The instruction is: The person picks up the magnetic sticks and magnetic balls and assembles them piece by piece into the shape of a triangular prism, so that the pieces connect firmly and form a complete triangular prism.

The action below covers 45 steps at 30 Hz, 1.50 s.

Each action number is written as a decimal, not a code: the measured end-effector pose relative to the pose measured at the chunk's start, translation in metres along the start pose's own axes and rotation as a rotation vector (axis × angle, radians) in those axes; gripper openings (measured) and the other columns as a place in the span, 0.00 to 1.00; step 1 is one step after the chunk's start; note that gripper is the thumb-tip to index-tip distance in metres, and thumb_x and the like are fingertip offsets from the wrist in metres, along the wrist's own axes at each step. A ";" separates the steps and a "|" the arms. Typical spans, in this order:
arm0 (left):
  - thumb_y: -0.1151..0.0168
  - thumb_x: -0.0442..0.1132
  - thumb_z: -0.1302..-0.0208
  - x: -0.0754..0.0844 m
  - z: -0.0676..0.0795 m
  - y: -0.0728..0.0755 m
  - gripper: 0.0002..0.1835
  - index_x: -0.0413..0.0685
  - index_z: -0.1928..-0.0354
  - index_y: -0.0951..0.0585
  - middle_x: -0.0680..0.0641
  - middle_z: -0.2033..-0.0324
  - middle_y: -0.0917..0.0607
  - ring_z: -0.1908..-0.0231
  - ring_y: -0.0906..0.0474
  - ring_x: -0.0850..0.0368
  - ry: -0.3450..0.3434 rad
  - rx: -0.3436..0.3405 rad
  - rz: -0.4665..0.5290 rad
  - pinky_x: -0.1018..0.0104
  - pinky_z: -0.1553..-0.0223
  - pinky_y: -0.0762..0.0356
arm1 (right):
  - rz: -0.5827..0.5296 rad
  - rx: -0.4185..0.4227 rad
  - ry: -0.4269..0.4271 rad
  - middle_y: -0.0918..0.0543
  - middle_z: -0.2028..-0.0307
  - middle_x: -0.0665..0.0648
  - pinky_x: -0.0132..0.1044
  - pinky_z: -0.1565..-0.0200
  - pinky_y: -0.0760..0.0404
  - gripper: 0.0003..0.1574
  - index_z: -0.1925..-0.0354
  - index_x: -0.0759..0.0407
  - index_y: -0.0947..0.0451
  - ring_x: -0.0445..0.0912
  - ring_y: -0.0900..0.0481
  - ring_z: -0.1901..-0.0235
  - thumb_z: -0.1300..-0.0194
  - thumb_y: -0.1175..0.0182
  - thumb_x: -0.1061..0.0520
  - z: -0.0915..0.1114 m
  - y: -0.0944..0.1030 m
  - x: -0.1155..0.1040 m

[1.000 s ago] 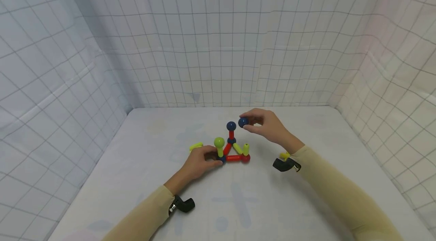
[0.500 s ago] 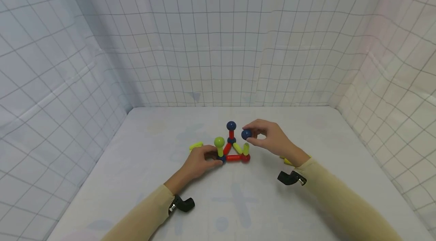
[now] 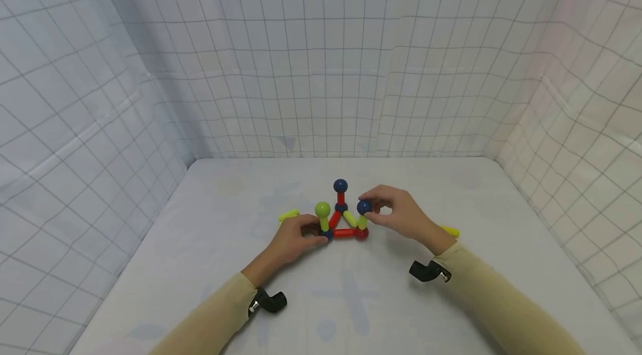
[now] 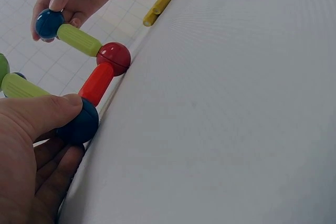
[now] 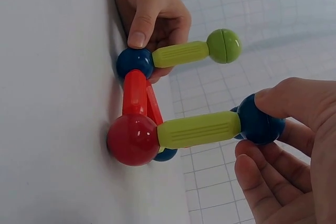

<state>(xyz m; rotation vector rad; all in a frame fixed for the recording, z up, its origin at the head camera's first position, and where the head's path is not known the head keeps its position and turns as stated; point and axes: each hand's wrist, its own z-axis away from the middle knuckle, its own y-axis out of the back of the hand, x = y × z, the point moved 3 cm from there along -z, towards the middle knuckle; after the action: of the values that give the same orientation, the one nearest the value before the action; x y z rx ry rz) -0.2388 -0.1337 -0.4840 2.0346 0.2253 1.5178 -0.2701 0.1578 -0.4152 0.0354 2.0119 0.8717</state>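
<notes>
You get soft, diffuse light in the head view, with the grid-lined side walls (image 3: 65, 93) stretched towards nine and three o'clock. A blurred shadow falls on the desk (image 3: 200, 232) beneath the right sleeve (image 3: 501, 293), around four o'clock. Your wrist views look dimmer and greyer; small glints dot the red ball (image 4: 114, 57).

From above, the head view faces forward and down over the table (image 3: 501, 204); 2 wrist views, close and tilted sideways, look across, sharing the red ball (image 4: 113, 59).
</notes>
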 end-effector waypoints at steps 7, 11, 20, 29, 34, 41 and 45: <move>0.19 0.37 0.36 0.001 0.002 0.000 0.19 0.42 0.45 0.11 0.52 0.57 0.09 0.57 0.13 0.59 -0.012 0.005 -0.003 0.60 0.49 0.15 | 0.011 0.006 0.011 0.13 0.48 0.48 0.46 0.46 0.13 0.23 0.39 0.57 0.14 0.45 0.16 0.56 0.32 0.25 0.64 0.001 -0.001 -0.002; 0.19 0.37 0.35 0.005 0.004 -0.001 0.17 0.43 0.46 0.11 0.52 0.56 0.09 0.57 0.13 0.59 -0.031 0.008 -0.025 0.57 0.49 0.14 | 0.019 0.008 0.010 0.13 0.48 0.48 0.46 0.46 0.13 0.22 0.39 0.59 0.14 0.45 0.16 0.56 0.30 0.26 0.63 0.001 -0.002 -0.002; 0.20 0.36 0.35 0.012 0.005 -0.002 0.15 0.44 0.48 0.11 0.53 0.56 0.09 0.57 0.13 0.60 -0.057 0.018 -0.096 0.54 0.48 0.13 | 0.027 0.015 0.017 0.13 0.49 0.47 0.43 0.46 0.13 0.24 0.40 0.55 0.14 0.45 0.16 0.57 0.32 0.25 0.65 0.001 -0.002 -0.004; 0.20 0.35 0.35 0.012 0.005 -0.002 0.16 0.44 0.46 0.11 0.52 0.55 0.09 0.56 0.12 0.59 -0.050 0.026 -0.079 0.54 0.46 0.14 | 0.068 0.031 0.002 0.14 0.48 0.48 0.47 0.46 0.13 0.29 0.34 0.53 0.16 0.46 0.16 0.54 0.31 0.23 0.58 0.004 0.012 -0.003; 0.20 0.36 0.35 0.009 0.004 -0.002 0.17 0.43 0.46 0.11 0.51 0.54 0.09 0.56 0.12 0.59 -0.044 0.033 -0.083 0.55 0.47 0.13 | 0.162 0.057 0.003 0.14 0.48 0.47 0.49 0.45 0.14 0.27 0.36 0.51 0.15 0.50 0.15 0.53 0.31 0.23 0.56 0.007 0.042 -0.004; 0.20 0.36 0.34 0.008 0.003 -0.003 0.17 0.44 0.45 0.11 0.51 0.54 0.09 0.56 0.12 0.60 -0.033 0.029 -0.051 0.56 0.47 0.14 | 0.270 0.073 -0.076 0.13 0.47 0.48 0.37 0.46 0.16 0.21 0.39 0.52 0.13 0.46 0.16 0.54 0.29 0.25 0.54 0.024 0.092 0.005; 0.20 0.36 0.35 0.008 0.004 -0.004 0.17 0.43 0.45 0.11 0.51 0.54 0.09 0.57 0.12 0.59 -0.029 0.030 -0.052 0.57 0.47 0.14 | 0.295 0.053 -0.175 0.12 0.47 0.49 0.33 0.48 0.18 0.20 0.40 0.52 0.12 0.45 0.16 0.53 0.27 0.26 0.51 0.039 0.114 0.012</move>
<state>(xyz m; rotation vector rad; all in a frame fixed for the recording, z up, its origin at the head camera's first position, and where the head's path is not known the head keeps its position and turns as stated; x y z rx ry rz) -0.2314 -0.1284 -0.4803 2.0572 0.2886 1.4603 -0.2818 0.2695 -0.3701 0.4336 1.8911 0.9620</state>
